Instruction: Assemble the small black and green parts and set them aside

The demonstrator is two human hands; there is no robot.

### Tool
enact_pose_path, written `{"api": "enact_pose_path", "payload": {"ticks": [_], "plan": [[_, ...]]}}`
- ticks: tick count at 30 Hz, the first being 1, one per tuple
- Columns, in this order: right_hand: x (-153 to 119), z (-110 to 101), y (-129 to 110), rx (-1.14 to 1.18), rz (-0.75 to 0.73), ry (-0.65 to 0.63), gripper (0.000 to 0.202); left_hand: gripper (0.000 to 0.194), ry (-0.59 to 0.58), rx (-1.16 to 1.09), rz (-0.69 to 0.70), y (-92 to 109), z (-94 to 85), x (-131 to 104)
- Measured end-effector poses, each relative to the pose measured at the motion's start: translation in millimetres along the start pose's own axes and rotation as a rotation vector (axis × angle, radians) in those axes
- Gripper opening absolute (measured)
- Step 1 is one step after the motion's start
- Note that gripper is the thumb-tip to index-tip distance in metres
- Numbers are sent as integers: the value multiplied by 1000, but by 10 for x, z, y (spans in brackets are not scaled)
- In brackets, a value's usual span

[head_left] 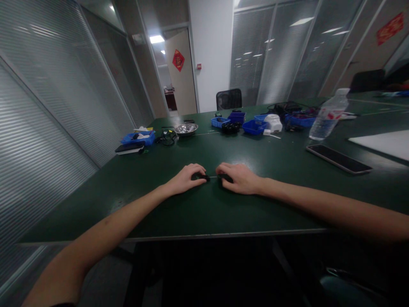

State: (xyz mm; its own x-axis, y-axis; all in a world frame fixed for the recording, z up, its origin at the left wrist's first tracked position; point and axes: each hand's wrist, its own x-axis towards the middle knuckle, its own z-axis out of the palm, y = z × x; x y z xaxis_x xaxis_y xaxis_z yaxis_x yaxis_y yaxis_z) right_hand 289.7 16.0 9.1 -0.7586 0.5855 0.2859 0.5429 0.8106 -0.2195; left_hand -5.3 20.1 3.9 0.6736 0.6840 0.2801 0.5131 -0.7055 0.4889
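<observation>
Near the middle of the green table [191,217], my left hand [186,179] is closed round a small black object [202,176]. Facing it from the right, my right hand [239,177] is closed round another black piece [226,178]. A thin, light-coloured rod or strip [213,177] spans the short gap between the two dark pieces. Both hands rest at the tabletop, their fingers curled toward each other. Whether the dark pieces are parts of one tool cannot be made out.
A phone [338,158] and an upright-leaning water bottle [329,114] stand to the right, beside a white sheet [383,143]. Farther back are a metal bowl [186,129], a blue tray [139,137], a blue bin [254,127], a white device [273,123] and black cables [230,127].
</observation>
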Motion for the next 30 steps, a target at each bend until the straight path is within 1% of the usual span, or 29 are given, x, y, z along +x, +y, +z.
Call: {"api": "enact_pose_path", "payload": {"ticks": [21,30], "plan": [[-6,17,43,7,-73,0,29,20,-3,-6,7,2,-6,-5],[-8,47,65,18,-119,38,29,19,7,-2,34,-44,18,1]]}}
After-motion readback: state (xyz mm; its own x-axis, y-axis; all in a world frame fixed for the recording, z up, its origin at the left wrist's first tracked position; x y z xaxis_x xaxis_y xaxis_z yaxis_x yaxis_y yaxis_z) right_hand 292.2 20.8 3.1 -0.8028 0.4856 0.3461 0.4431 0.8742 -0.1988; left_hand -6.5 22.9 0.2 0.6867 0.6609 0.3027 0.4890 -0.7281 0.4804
